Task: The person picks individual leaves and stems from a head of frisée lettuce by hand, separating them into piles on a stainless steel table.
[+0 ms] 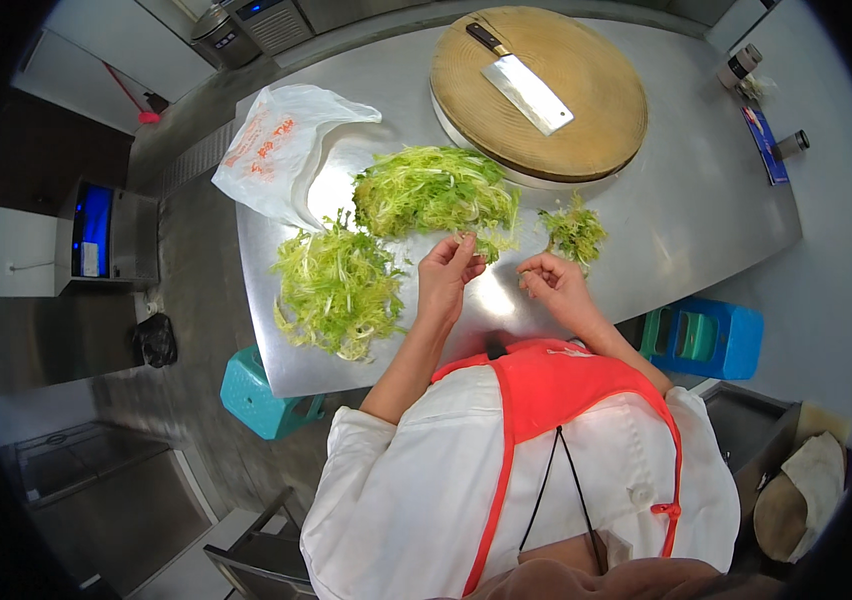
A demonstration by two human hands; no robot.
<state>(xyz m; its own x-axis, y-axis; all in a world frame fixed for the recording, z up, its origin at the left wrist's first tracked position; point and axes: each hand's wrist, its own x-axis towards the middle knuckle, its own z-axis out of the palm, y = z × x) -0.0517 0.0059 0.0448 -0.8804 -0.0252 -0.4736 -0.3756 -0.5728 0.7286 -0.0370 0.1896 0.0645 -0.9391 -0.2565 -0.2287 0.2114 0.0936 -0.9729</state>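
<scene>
My left hand pinches a small sprig of frisée whose leaves poke out past the fingers. To its right, my right hand hovers over the steel table with thumb and fingertips drawn together; a tiny pale bit seems to show at the tips, too small to make out. Just beyond that hand lies a little heap of frisée. A large heap of frisée lies ahead of my left hand. Another loose, spread-out pile of frisée leaves rests on the left part of the table.
A cleaver lies on a thick round wooden chopping block at the back of the stainless steel table. A white plastic bag sits at the back left. Plastic stools, one teal and one blue, stand by the table.
</scene>
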